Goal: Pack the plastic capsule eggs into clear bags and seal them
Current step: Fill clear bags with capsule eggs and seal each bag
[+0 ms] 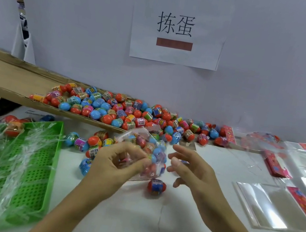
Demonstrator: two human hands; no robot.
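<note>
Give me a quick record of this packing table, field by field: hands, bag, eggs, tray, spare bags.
left hand: pinches the filled bag
right hand: open beside the bag, fingers spread, holding nothing
bag: clear, holds many eggs, held above the table
loose egg: red, on the table under the bag
egg pile: spills from the cardboard box at the rear
tray: green, left, with crumpled clear plastic on it
spare bags: flat, right
sign: on the wall
</note>
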